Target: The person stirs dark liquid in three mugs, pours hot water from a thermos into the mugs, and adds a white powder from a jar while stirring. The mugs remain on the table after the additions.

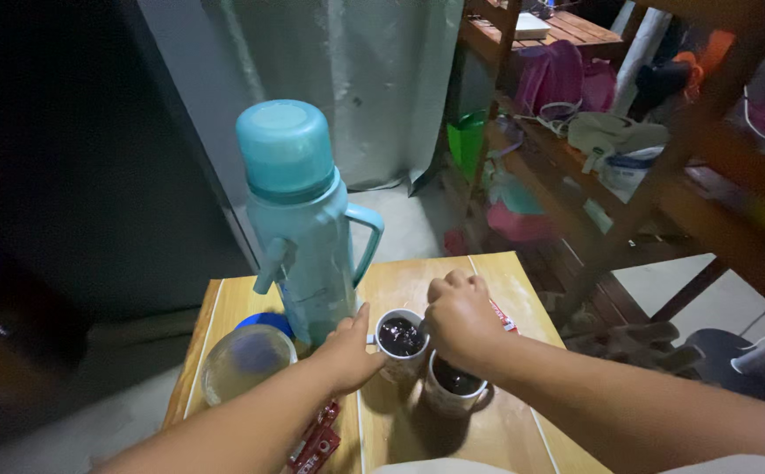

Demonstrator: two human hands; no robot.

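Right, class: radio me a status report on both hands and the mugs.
Left hand steadies rear mug. Right hand fisted above it; contents hidden. Front mug full, touching. Flask close behind.

The table [505, 290] is pale, smooth wood with visible grain. The teal flask [303, 219] looks like semi-glossy plastic. Both mugs [400, 338] seem glazed ceramic (shiny rims). Near the front edge, red sachets [317, 443] look like glossy foil.
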